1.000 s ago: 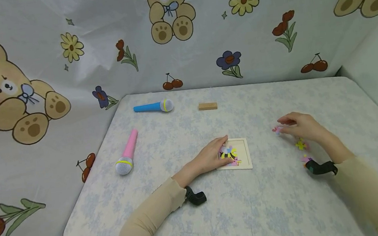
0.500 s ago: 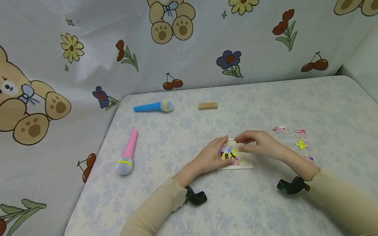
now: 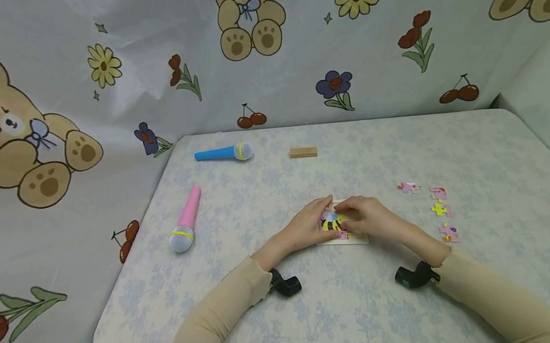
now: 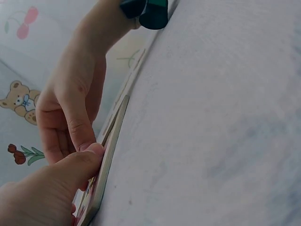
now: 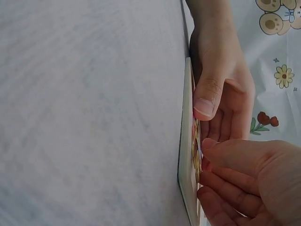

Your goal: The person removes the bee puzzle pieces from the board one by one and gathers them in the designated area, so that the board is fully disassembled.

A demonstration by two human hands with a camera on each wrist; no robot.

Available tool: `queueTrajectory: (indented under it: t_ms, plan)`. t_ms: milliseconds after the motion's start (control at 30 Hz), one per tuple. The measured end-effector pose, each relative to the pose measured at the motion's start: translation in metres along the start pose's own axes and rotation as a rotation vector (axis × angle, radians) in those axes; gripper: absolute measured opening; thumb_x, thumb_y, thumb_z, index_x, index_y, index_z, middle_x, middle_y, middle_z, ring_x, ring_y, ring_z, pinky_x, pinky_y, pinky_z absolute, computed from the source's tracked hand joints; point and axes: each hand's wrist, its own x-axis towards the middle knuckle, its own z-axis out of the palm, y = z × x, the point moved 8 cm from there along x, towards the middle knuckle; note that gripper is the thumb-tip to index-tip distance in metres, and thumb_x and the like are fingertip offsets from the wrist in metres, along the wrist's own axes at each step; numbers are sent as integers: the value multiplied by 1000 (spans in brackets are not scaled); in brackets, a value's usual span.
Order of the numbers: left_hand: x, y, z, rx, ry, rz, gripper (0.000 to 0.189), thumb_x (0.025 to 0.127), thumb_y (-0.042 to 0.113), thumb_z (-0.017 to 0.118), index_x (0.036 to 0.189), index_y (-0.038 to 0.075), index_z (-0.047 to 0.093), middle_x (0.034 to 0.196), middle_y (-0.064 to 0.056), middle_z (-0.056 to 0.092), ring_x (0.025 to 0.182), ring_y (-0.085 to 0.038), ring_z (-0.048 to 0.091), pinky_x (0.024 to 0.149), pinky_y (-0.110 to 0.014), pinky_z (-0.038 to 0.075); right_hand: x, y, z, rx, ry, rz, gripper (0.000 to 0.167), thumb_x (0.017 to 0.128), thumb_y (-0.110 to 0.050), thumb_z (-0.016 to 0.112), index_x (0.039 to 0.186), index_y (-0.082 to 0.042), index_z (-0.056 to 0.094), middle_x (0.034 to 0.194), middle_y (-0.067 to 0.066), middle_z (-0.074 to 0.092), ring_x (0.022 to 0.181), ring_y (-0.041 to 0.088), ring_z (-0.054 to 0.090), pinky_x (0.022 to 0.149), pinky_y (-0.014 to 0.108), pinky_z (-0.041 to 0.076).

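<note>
A small pale jigsaw board (image 3: 362, 239) lies on the table, its bee picture (image 3: 331, 222) partly assembled. My left hand (image 3: 304, 226) grips the board's left side, thumb at the near part and fingers at the far edge. Over the right part of the board, my right hand (image 3: 370, 217) has thumb and fingertips brought together low on the picture. In the right wrist view, a bit of pink puzzle piece (image 5: 207, 165) shows between those fingers, mostly hidden. Loose puzzle pieces lie to the right: a pink one (image 3: 409, 188), another (image 3: 438, 193), a yellow one (image 3: 441, 209) and a nearer one (image 3: 449, 232).
A blue toy microphone (image 3: 223, 154) lies at the back left, a pink toy microphone (image 3: 186, 221) nearer on the left. Behind the board is a small wooden block (image 3: 303, 152). A printed bear curtain (image 3: 285, 90) hangs along the table's far edge.
My right hand has come left from the loose pieces to the board, then settled lower on its picture. My left hand has stayed on the board.
</note>
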Motion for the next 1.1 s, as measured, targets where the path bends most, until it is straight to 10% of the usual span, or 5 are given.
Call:
queueTrajectory:
  t_ms: [467,1100]
  plan:
    - [0,2,-1,-17,-2,8,91,84,46,68,149,1,23,149,-13,31,136,-22,28,109,-34,25,2,6,2,117,40,51,34,87,-4,67,119,5,59,110,15,63,101,29,60,85,43,49]
    - [0,2,-1,-3,1,2,93,84,48,68,149,2,22,149,-12,31,136,-22,28,108,-34,26,4,-6,6,15,-6,-136,34,80,-1,74,113,2,64,110,11,64,97,26,61,82,39,51]
